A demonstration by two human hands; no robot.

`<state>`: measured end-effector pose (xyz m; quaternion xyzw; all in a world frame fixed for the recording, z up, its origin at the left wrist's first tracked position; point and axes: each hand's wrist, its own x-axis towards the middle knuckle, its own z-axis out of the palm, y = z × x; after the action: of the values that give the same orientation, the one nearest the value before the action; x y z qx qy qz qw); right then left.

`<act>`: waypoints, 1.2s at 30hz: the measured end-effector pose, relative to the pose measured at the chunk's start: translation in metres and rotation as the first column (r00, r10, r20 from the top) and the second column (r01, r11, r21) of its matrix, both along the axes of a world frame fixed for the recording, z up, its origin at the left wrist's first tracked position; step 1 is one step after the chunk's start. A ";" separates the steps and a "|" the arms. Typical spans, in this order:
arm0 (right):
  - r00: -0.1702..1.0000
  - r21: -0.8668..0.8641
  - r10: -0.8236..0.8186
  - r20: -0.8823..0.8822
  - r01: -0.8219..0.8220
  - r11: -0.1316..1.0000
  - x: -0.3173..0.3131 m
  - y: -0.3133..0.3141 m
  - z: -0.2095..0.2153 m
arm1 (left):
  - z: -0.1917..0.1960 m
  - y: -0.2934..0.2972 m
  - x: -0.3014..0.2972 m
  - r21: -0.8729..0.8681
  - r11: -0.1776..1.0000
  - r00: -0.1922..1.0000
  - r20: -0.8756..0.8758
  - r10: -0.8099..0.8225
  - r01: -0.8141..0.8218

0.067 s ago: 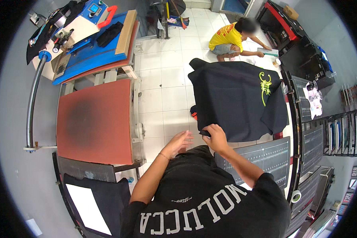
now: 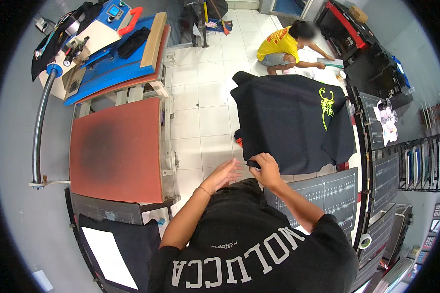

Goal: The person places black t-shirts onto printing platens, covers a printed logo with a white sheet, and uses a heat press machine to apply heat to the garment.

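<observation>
A black garment point(image 2: 288, 127) with a neon green design is spread out in front of me, its near edge over a gridded board. At its near left corner my right hand point(image 2: 266, 168) is closed on a small bunch of black fabric, which looks like part of the garment. Just left of it, my left hand point(image 2: 223, 174) hangs over the floor, fingers apart and holding nothing. A thin bracelet circles the left wrist.
A blue and white heat press point(image 2: 102, 53) and its reddish-brown pad point(image 2: 116, 149) stand at left. Near left, a white sheet point(image 2: 108, 256) lies on black cloth. Dark gridded boards point(image 2: 322, 195) line the right. A person in yellow point(image 2: 281, 46) crouches at the far right.
My left hand has shifted slightly up and right, toward my right hand, and its fingers are more spread. My right hand keeps its hold on the fabric.
</observation>
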<state>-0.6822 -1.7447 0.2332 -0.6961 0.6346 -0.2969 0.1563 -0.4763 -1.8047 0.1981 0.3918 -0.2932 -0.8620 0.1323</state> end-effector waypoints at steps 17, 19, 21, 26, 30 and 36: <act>0.985 -0.114 -0.168 -0.035 0.163 0.980 0.012 0.020 0.022 | 0.011 0.008 -0.034 0.036 0.996 0.975 -0.202 0.089 -0.083; 0.980 -0.084 -0.193 -0.048 0.189 0.978 0.011 0.021 0.031 | 0.015 0.009 -0.038 -0.024 0.995 0.981 -0.173 0.091 -0.097; 0.974 -0.037 -0.221 -0.058 0.219 0.975 0.011 0.023 0.038 | 0.015 0.012 -0.043 -0.198 0.979 0.994 -0.108 0.030 -0.051; 0.939 0.109 -0.333 0.084 0.323 0.940 -0.001 0.019 0.046 | 0.028 0.006 -0.036 -0.638 0.749 0.951 0.308 0.037 0.177; 0.982 -0.122 0.029 0.184 -0.006 0.993 0.005 0.000 0.090 | 0.096 -0.024 -0.036 -0.938 0.173 0.831 0.347 0.435 0.300; 0.539 -0.214 0.745 0.392 -0.734 0.644 0.055 -0.026 0.201 | 0.112 -0.090 -0.007 -0.978 -0.159 0.950 0.085 0.299 0.137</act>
<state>-0.6272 -1.7705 0.4340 -0.8122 0.2239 -0.3615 0.3995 -0.4838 -1.8943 0.3098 0.2901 -0.8331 -0.2578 0.3940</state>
